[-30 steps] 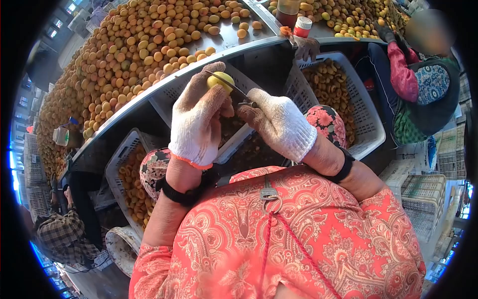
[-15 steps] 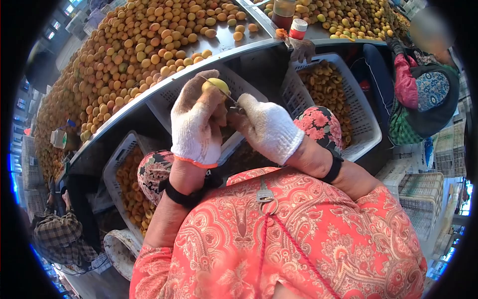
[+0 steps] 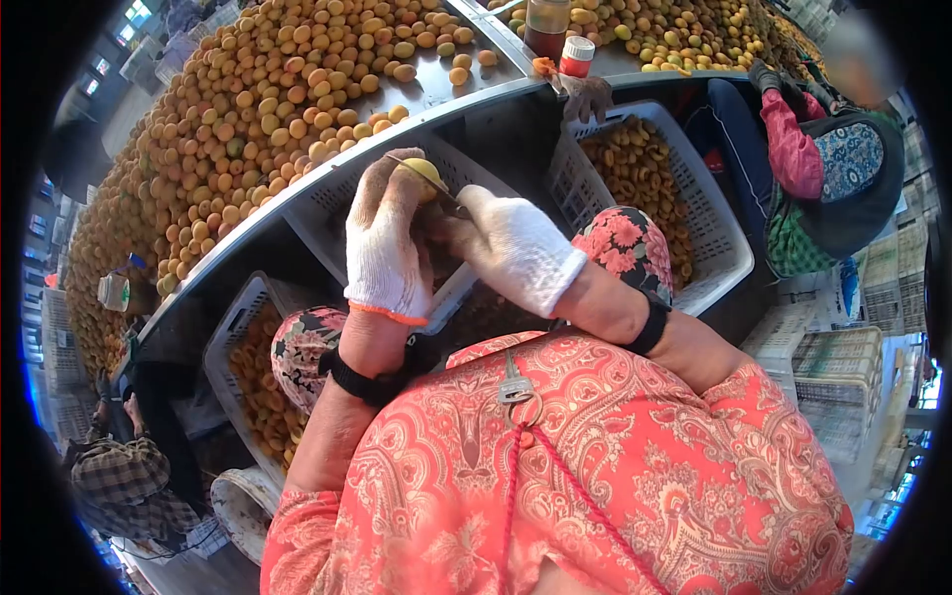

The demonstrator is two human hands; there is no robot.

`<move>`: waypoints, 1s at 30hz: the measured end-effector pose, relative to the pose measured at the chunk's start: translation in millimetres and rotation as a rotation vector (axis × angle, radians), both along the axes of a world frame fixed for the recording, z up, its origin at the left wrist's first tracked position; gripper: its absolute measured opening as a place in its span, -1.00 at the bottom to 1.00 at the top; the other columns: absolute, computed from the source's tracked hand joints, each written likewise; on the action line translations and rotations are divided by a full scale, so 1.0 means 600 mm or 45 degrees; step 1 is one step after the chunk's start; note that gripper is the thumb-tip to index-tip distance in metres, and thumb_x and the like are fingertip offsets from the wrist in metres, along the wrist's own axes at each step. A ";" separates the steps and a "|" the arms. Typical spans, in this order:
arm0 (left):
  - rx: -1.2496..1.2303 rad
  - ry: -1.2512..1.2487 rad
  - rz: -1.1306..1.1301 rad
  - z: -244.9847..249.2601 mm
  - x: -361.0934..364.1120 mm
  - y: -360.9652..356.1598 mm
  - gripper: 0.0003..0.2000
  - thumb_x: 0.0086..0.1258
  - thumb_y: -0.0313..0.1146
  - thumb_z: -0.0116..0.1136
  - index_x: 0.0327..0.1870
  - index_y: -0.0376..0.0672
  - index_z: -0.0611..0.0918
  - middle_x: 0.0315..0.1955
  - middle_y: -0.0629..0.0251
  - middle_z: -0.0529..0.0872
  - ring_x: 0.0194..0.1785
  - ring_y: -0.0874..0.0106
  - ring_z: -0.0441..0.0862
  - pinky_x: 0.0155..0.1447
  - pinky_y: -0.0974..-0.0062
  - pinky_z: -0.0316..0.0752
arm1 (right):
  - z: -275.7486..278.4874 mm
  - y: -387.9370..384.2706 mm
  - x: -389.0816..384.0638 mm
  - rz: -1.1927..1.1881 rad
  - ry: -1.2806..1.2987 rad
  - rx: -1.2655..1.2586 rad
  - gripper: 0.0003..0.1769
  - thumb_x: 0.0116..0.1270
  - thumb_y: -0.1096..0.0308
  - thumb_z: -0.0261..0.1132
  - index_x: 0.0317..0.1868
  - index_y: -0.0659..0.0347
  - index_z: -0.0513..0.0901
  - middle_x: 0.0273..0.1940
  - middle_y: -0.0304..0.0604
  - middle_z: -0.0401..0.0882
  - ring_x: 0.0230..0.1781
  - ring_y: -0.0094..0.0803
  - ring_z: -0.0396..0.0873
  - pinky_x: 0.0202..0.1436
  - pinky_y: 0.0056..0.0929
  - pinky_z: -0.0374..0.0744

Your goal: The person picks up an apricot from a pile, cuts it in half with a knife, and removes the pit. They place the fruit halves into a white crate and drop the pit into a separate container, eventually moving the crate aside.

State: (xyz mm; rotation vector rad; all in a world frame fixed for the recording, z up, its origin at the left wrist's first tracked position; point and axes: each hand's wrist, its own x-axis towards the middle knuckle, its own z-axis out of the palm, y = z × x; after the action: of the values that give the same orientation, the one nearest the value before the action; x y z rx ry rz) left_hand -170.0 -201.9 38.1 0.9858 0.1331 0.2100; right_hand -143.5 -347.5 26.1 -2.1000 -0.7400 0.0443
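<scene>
My left hand [image 3: 385, 233], in a white knit glove with dirty fingertips, is closed around a yellow apricot [image 3: 420, 173]. A thin knife [image 3: 428, 181] lies with its blade across the fruit. My right hand [image 3: 516, 238], gloved the same way, grips the knife's handle, which is mostly hidden by the fingers. Both hands are close together over a white plastic crate [image 3: 466, 164] under the table edge.
A table [image 3: 436, 87] heaped with apricots [image 3: 268, 119] curves ahead. Crates of cut fruit stand at right [image 3: 734, 223] and left [image 3: 223, 342]. A red jar [image 3: 576, 59] stands by the table's edge. Co-workers sit at right [image 3: 823, 169] and left [image 3: 124, 481].
The knife blade has shifted across the apricot, and the fruit has turned slightly in my left hand. Both hands stay close together; the whole view has shifted a little.
</scene>
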 end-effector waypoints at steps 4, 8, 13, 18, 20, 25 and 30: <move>0.240 -0.030 0.018 0.002 0.000 0.022 -0.71 0.46 -0.48 0.10 0.17 -0.24 0.54 -0.19 0.28 0.64 -0.36 0.56 0.55 -0.23 0.61 0.52 | 0.034 -0.013 -0.011 -0.069 0.219 0.576 -0.75 0.43 0.26 0.36 -0.18 0.30 0.57 -0.49 0.03 0.62 -0.48 -0.27 0.66 -0.38 -0.33 0.56; 0.400 -0.062 -0.172 0.017 -0.006 0.011 -0.59 0.30 -0.60 0.21 0.20 -0.27 0.53 -0.07 0.25 0.63 -0.17 0.50 0.61 -0.08 0.57 0.54 | 0.042 -0.024 0.021 -0.258 -0.074 0.521 -0.67 0.42 0.15 0.37 -0.15 0.30 0.61 -0.45 -0.02 0.64 -0.46 -0.32 0.64 -0.36 -0.36 0.56; 1.134 -0.267 -0.047 0.019 -0.012 -0.002 -0.50 0.19 -0.58 0.29 0.23 -0.29 0.55 0.04 0.23 0.62 0.09 0.39 0.61 0.17 0.46 0.52 | 0.045 -0.012 0.020 -0.159 0.438 0.711 -0.58 0.40 0.03 0.37 -0.13 0.29 0.65 -0.37 -0.10 0.69 -0.31 -0.49 0.63 -0.19 -0.41 0.58; 0.169 0.165 -0.334 0.016 -0.018 0.002 -0.69 0.53 -0.23 0.12 0.17 -0.18 0.55 -0.37 0.31 0.69 -0.51 0.59 0.55 -0.47 0.68 0.41 | 0.046 -0.009 0.009 -0.146 0.317 0.751 -0.67 0.33 0.18 0.43 -0.11 0.28 0.62 -0.35 -0.10 0.66 -0.32 -0.50 0.62 -0.25 -0.43 0.60; 0.036 0.231 -0.335 0.015 -0.013 -0.008 -0.72 0.57 -0.13 0.06 0.06 -0.13 0.58 -0.48 0.37 0.64 -0.64 0.62 0.46 -0.62 0.68 0.30 | 0.032 0.000 0.014 -0.138 0.201 0.752 -0.68 0.28 0.22 0.45 -0.11 0.24 0.60 -0.36 -0.05 0.63 -0.36 -0.33 0.65 -0.30 -0.36 0.60; -0.201 0.543 -0.198 0.022 -0.013 -0.020 -0.76 0.55 -0.07 0.11 -0.07 -0.02 0.61 -0.55 0.50 0.59 -0.67 0.67 0.41 -0.65 0.72 0.20 | 0.045 -0.025 0.011 0.028 -0.484 0.315 -0.65 0.25 0.26 0.43 -0.03 0.19 0.59 -0.35 0.01 0.60 -0.35 0.01 0.64 -0.29 -0.22 0.61; -0.302 0.451 -0.131 0.009 -0.014 -0.036 -0.76 0.53 -0.08 0.13 0.01 0.02 0.62 -0.34 0.50 0.71 -0.46 0.61 0.62 -0.50 0.69 0.46 | 0.041 -0.025 0.008 0.055 -0.353 0.347 -0.70 0.33 0.32 0.32 0.03 0.20 0.55 -0.33 0.09 0.61 -0.29 0.11 0.65 -0.26 -0.21 0.61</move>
State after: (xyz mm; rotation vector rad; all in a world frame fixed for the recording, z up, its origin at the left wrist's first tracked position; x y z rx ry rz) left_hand -178.4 -223.5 43.6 0.7832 0.4210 -0.0763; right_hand -138.5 -362.6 50.7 -1.8479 -0.9014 -0.3137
